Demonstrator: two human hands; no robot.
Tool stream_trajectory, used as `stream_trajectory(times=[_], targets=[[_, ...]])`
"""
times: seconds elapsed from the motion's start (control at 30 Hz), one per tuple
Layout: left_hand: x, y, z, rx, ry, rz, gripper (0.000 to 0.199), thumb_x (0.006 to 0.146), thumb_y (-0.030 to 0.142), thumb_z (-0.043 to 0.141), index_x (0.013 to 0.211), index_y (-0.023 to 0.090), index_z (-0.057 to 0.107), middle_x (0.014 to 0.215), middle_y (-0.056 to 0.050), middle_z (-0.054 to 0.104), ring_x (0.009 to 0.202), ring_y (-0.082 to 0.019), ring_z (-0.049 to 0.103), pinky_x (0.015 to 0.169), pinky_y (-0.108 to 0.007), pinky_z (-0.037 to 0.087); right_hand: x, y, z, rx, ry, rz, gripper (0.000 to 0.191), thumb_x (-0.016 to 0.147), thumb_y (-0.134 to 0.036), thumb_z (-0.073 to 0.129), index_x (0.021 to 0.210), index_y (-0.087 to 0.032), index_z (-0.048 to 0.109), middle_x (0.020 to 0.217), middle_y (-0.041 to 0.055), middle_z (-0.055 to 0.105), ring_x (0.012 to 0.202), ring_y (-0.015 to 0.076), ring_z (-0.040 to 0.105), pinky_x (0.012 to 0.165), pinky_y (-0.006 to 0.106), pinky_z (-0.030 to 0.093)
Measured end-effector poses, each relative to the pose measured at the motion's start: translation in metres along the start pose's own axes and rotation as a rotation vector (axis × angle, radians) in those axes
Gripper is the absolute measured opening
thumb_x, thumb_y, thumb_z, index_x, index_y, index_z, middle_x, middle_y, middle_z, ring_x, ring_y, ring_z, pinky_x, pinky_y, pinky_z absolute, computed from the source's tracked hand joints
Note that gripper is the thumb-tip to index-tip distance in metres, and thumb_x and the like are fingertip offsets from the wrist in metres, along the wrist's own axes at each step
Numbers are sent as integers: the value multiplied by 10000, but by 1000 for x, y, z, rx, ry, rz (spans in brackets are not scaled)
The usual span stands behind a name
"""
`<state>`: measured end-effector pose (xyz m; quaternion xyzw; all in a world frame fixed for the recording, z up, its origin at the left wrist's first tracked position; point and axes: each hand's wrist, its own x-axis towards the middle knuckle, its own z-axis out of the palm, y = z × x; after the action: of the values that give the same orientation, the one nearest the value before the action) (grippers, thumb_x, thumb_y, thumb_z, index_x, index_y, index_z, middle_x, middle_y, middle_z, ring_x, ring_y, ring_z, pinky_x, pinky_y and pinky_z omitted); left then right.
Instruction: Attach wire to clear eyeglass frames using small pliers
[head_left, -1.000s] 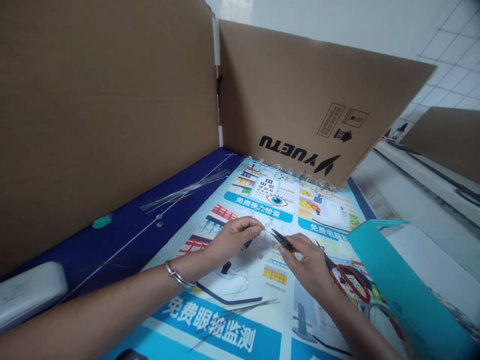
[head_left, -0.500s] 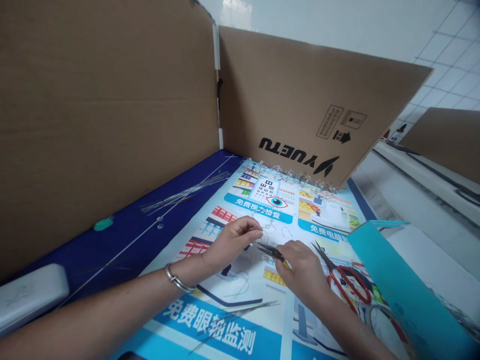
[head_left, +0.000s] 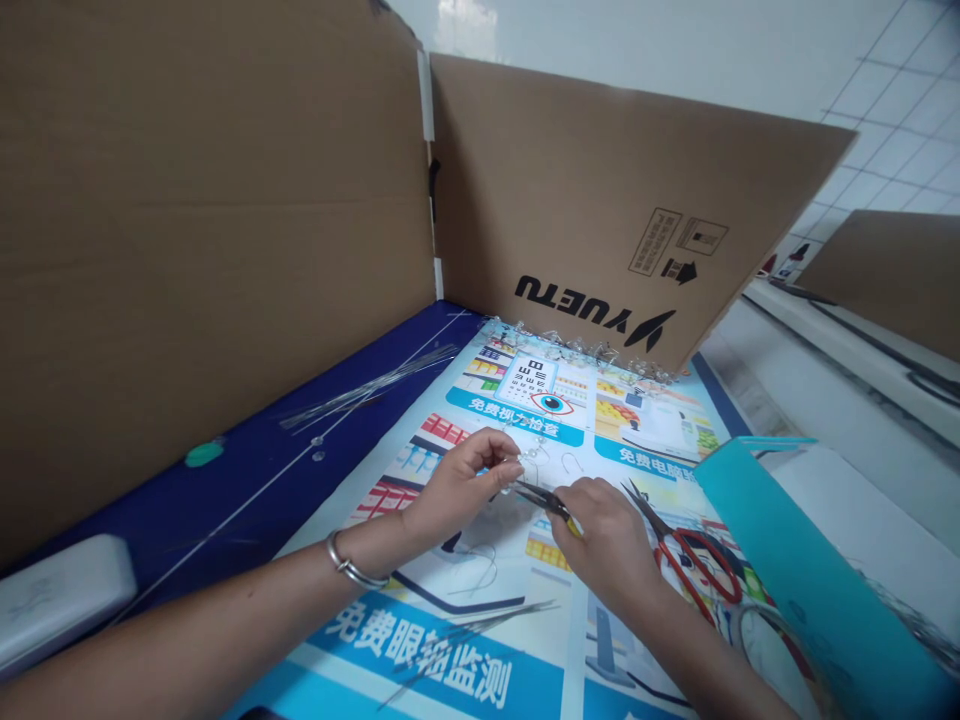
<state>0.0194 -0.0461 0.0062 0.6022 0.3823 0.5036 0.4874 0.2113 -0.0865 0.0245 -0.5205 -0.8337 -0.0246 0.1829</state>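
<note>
Between the thumb and fingers of my left hand (head_left: 474,472) is a thin wire piece with clear beads (head_left: 534,452). Its exact shape is partly hidden by my fingers. My right hand (head_left: 606,530) is wrapped round a pair of pliers (head_left: 546,498) with dark, narrow jaws and yellow on the handle. The jaw tips reach the wire just below my left fingertips; whether they grip it I cannot tell. A small bent wire (head_left: 572,462) lies on the printed sheet behind the pliers.
Red-handled scissors (head_left: 694,560) lie right of my right hand, beside a teal box (head_left: 802,560). Loose straight wires (head_left: 472,630) lie in front, with another bundle (head_left: 367,385) at left. Cardboard panels (head_left: 600,200) wall the back and left. Beaded wire pieces (head_left: 585,350) line the back panel.
The plier tips have shifted slightly up and left, closer to my left fingertips. Both hands otherwise keep nearly the same place, and the camera view has moved a little.
</note>
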Motion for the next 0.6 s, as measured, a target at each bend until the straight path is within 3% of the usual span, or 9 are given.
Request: stream_trajectory(times=[0.33,0.6], targets=[[-2,7,-1,260,-7,145,141,777,267,562,866,160,540,791,-12,562,719,-110,517,685,-243,420,1,-3,-7,-51,-66,22,146,801,-240,479,855,-197,607,784,55,582,790,189,495,716,291,352],[-4,4,1,294,25,215,106,784,236,559,849,160,528,797,-12,562,747,-114,526,703,-247,424,-1,-7,-11,-103,-81,69,145,816,-263,464,814,-203,596,788,34,578,778,171,480,687,273,309]])
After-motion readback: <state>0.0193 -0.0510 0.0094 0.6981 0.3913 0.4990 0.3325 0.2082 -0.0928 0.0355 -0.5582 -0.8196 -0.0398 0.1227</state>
